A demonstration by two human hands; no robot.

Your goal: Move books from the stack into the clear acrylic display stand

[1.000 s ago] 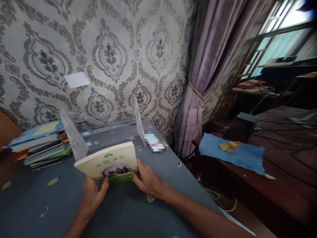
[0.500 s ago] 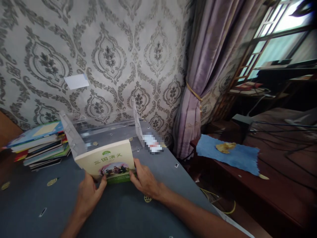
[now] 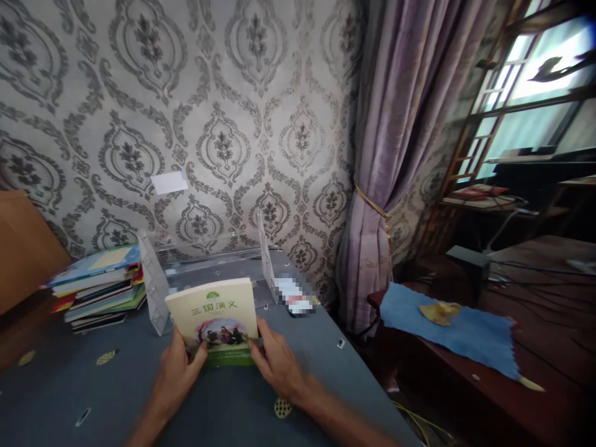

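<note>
Between L hand and R hand, head cam: bk being held near-upright, fingers & thumbs curling part-closed on its side edges; not yet let go, base touching grey table? can't tell. Beyond hands, clear rack standing; bk stack lying past L hand; purple curtain hanging fwd-right of R hand.

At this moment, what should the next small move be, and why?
I'd probably ease the book forward toward the clear rack. The left hand and right hand already grip its lower sides, the cover faces the wearer, and the rack stands just beyond it, in front of the patterned wall.
</note>
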